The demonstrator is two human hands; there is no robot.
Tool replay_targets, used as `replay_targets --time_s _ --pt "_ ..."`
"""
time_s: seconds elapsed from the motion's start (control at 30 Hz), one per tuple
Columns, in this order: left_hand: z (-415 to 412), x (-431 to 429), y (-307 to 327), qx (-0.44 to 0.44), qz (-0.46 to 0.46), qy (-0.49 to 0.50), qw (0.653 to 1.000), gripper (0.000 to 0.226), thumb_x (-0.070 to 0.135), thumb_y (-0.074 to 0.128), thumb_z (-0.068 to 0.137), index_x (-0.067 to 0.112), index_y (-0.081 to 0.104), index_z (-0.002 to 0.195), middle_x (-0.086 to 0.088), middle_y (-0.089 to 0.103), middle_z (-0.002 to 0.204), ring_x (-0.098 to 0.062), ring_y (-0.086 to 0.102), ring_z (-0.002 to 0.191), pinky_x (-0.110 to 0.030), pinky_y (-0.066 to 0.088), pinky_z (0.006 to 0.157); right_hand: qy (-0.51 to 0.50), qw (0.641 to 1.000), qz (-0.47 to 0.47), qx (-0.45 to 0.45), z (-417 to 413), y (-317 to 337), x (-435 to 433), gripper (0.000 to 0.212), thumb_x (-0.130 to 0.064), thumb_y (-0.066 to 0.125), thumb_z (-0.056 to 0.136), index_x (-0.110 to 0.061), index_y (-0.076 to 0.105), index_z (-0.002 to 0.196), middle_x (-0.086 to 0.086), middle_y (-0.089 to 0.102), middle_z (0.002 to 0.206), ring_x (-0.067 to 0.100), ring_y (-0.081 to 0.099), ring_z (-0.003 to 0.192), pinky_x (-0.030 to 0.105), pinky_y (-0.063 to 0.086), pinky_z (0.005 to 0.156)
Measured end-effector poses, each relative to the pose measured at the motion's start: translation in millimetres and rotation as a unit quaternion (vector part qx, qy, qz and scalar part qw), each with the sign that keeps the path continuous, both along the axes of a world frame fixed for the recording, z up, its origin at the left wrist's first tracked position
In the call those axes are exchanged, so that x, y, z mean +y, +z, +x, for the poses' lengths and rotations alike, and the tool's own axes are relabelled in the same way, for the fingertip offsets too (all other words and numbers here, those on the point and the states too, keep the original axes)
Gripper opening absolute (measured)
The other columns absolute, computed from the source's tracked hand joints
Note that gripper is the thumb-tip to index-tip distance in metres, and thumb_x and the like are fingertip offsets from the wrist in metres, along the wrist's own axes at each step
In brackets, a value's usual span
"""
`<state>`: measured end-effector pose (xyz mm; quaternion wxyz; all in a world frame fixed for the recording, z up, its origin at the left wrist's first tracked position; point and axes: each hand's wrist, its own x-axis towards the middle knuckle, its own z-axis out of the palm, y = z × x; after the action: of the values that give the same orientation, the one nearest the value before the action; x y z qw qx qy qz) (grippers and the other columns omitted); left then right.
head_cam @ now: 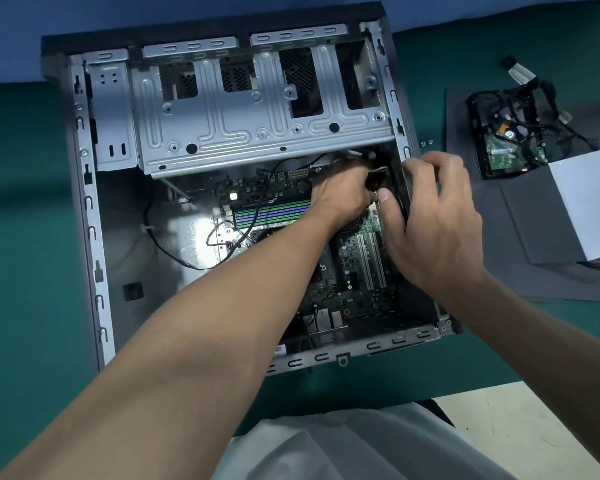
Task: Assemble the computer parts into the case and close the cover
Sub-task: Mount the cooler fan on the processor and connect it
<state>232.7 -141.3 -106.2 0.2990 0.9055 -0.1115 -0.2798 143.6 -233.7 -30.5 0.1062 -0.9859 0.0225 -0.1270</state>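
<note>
Both hands are working deep in the far right corner of the open case [84,209].

The case is lying on its side on the green desk [21,244], with the motherboard [359,268] sitting in its floor below the metal drive cage [257,119]. The left hand [340,194] is reaching in just under the cage, its fingers curling round a dark cable [373,180] with pale wires. The right hand [437,233] is hooking its fingers over the case's right wall, thumb pointing in beside that cable; whether it is actually gripping anything, I cannot tell. Off to the right, a hard drive [506,154] draped in black leads and a grey power supply [586,202] are waiting on a dark mat [520,223].
</note>
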Motion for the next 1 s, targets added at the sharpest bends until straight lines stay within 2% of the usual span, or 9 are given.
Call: replay_targets --time_s 0.2,0.37,0.43,0.5,0.63,0.73,0.8,0.9,1.0 --pt "-3.4 0.4 1.2 -0.037 0.014 -0.017 0.999 0.020 0.027 0.053 0.093 0.017 0.037 0.085 0.001 0.038 0.073 -0.025 0.039 0.071 -0.035 0.029 0.069 0.004 1.000 0.007 0.000 0.0 -0.2 -2.0 0.033 -0.031 0.053 0.092 -0.006 0.053 0.114 0.014 0.050 0.115 0.028 0.049 0.097 0.028 0.032 0.056" --pt "-1.0 0.0 -4.4 -0.039 0.038 -0.013 0.998 0.026 0.023 0.051 0.093 0.021 0.036 0.072 0.008 0.035 0.065 -0.015 0.033 0.057 -0.033 0.027 0.068 0.008 1.000 0.007 -0.003 0.4 -0.7 -1.5 0.033 -0.030 0.053 0.093 -0.005 0.053 0.114 0.015 0.050 0.114 0.029 0.049 0.096 0.028 0.033 0.056" --pt "-0.2 -0.6 -4.5 -0.035 0.041 -0.015 0.998 0.026 0.025 0.051 0.092 0.022 0.037 0.071 0.008 0.035 0.064 -0.017 0.039 0.061 -0.032 0.029 0.070 0.009 1.000 0.003 -0.002 0.4 -0.1 -1.9 0.033 -0.030 0.053 0.093 -0.005 0.053 0.114 0.016 0.050 0.114 0.030 0.050 0.095 0.028 0.033 0.056" --pt "1.9 -0.1 -3.4 -0.046 0.031 -0.027 0.998 0.018 0.033 0.054 0.092 0.021 0.046 0.081 0.008 0.038 0.067 -0.022 0.046 0.073 -0.032 0.034 0.071 0.007 1.000 0.002 0.001 0.4 0.8 -1.5 0.032 -0.030 0.053 0.093 -0.005 0.053 0.113 0.016 0.050 0.114 0.030 0.050 0.095 0.028 0.032 0.056" --pt "12.5 2.6 -4.1 -0.052 0.011 -0.067 0.996 0.022 0.043 0.058 0.091 0.021 0.058 0.093 -0.003 0.060 0.094 -0.023 0.056 0.087 -0.031 0.044 0.075 0.010 1.000 0.003 0.004 1.2 2.7 -2.0 0.031 -0.028 0.055 0.092 -0.003 0.054 0.112 0.018 0.051 0.114 0.031 0.051 0.094 0.028 0.033 0.055" --pt "17.4 3.8 -6.4 -0.045 -0.006 -0.069 0.997 0.019 0.038 0.060 0.092 0.019 0.061 0.097 -0.004 0.064 0.099 -0.019 0.053 0.080 -0.028 0.040 0.072 0.012 1.000 0.002 0.004 1.2 3.4 -1.9 0.032 -0.028 0.054 0.093 -0.003 0.054 0.112 0.018 0.051 0.113 0.031 0.050 0.094 0.028 0.033 0.054" --pt "17.7 2.2 -7.4 -0.053 -0.001 -0.051 0.997 0.023 0.038 0.062 0.092 0.017 0.065 0.103 0.000 0.062 0.093 -0.016 0.048 0.076 -0.025 0.038 0.070 0.013 1.000 0.002 0.004 1.0 3.6 -1.0 0.031 -0.028 0.054 0.093 -0.002 0.054 0.112 0.018 0.051 0.112 0.031 0.050 0.093 0.028 0.033 0.054" --pt "17.7 -1.6 -6.6 -0.031 -0.004 -0.025 0.999 0.018 0.039 0.064 0.090 0.021 0.064 0.090 0.009 0.054 0.073 -0.013 0.051 0.072 -0.023 0.037 0.063 0.015 1.000 0.001 0.002 1.3 3.5 -1.9 0.031 -0.028 0.054 0.093 -0.003 0.054 0.111 0.018 0.051 0.112 0.031 0.050 0.092 0.028 0.033 0.055" --pt "19.8 -3.8 -3.2 -0.011 0.000 0.006 1.000 0.018 0.040 0.067 0.086 0.023 0.067 0.088 0.003 0.064 0.081 -0.019 0.062 0.082 -0.025 0.046 0.073 0.014 1.000 0.002 0.003 1.8 3.6 -2.2 0.030 -0.028 0.054 0.092 -0.004 0.053 0.110 0.017 0.050 0.112 0.031 0.050 0.092 0.028 0.033 0.055"
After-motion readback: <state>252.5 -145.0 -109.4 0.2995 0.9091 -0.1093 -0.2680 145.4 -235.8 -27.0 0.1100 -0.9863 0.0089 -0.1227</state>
